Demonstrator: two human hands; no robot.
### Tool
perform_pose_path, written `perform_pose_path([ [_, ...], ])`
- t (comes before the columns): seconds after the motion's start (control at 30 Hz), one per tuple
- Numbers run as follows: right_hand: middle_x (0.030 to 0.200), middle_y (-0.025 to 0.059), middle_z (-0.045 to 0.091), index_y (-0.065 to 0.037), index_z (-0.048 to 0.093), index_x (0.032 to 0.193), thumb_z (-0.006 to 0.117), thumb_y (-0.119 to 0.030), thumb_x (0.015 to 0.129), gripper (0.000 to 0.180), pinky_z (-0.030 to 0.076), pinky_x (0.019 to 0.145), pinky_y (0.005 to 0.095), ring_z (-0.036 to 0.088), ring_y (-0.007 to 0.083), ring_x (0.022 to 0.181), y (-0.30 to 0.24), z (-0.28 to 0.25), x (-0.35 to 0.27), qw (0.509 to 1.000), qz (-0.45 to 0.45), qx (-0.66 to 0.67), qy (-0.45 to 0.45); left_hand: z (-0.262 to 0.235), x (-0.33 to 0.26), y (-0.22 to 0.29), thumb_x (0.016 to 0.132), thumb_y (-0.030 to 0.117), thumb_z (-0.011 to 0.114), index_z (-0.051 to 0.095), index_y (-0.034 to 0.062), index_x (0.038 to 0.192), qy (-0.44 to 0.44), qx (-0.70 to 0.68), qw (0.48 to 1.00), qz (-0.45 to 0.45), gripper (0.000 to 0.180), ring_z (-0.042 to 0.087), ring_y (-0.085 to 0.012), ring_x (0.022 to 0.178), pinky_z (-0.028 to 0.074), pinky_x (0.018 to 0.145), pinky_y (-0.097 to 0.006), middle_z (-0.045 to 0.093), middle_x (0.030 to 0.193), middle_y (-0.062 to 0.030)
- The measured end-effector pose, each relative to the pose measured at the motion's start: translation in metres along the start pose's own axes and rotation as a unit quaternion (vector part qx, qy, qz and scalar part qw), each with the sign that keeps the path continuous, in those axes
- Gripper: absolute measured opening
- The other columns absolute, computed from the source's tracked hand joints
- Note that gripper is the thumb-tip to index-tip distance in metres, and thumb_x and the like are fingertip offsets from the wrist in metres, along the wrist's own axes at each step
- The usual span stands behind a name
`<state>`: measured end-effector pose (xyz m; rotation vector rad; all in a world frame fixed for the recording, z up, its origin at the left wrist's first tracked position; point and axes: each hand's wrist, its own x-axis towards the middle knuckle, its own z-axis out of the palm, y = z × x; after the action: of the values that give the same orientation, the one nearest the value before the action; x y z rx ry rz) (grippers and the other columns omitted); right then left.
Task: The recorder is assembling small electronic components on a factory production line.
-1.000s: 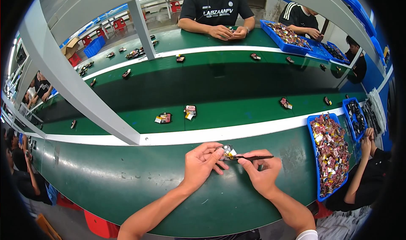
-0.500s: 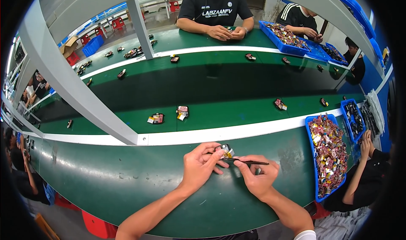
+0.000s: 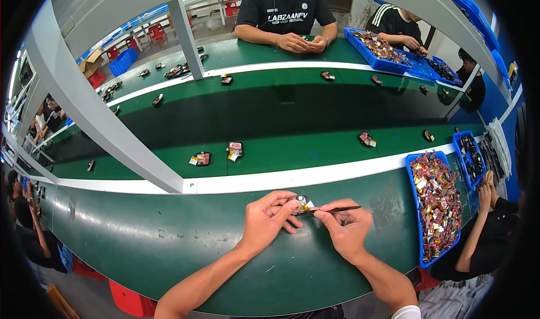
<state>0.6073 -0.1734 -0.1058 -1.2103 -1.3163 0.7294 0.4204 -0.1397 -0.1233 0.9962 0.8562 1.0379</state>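
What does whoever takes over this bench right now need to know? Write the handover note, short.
Left hand: grip shut on the small part, held just above the green bench top.
Right hand: grip shut on the thin dark tool, tip at the part.
Supply: blue bin of mixed small pieces sits to the right. Beyond the white rail, two similar parts lie on the green conveyor belt.
Done: part picked up, tool brought to it.
Left: the work on the part itself; how far it has got is too small to tell.

Brown cardboard box (image 3: pixel 90 64) far left, white printed chest label (image 3: pixel 287 17)
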Motion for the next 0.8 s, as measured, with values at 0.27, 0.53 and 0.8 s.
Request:
perform_pose_path([
  [0.27, 0.073, 0.0005, 0.07, 0.0, 0.074, 0.087, 0.081, 0.002, 0.081, 0.01, 0.025, 0.043, 0.0188, 0.039, -0.0024, 0.047, 0.0039, -0.0019, 0.0012, 1.0, -0.005, -0.009, -0.02, -0.0012, 0.0014, -0.0027, 0.102, 0.01, 0.058, 0.059, -0.0107, 0.122, -0.024, 0.011, 1.0, -0.003, 0.029, 0.074, -0.0267, 0.073, 0.062, 0.056, -0.031, 0.07, 0.102, -0.0195],
  [0.53, 0.074, 0.0008, 0.069, 0.0, 0.072, 0.089, 0.08, 0.002, 0.083, 0.011, 0.025, 0.045, 0.017, 0.039, -0.0039, 0.051, 0.0051, -0.0035, 0.0046, 0.994, 0.072, 0.06, -0.049, 0.0003, -0.0015, -0.0043, 0.101, 0.01, 0.061, 0.063, -0.008, 0.12, -0.038, 0.024, 0.999, -0.003, 0.026, 0.073, -0.0202, 0.072, 0.061, 0.057, -0.029, 0.073, 0.092, -0.0153],
  [0.8, 0.076, 0.0008, 0.07, 0.001, 0.071, 0.09, 0.079, 0.002, 0.084, 0.01, 0.025, 0.045, 0.0168, 0.04, -0.0039, 0.052, 0.0051, -0.0022, 0.0025, 0.991, 0.092, 0.082, -0.045, 0.0009, -0.002, -0.0047, 0.101, 0.009, 0.061, 0.064, -0.0082, 0.12, -0.038, 0.024, 0.999, 0.011, 0.026, 0.074, -0.02, 0.073, 0.062, 0.057, -0.029, 0.073, 0.092, -0.0154],
])
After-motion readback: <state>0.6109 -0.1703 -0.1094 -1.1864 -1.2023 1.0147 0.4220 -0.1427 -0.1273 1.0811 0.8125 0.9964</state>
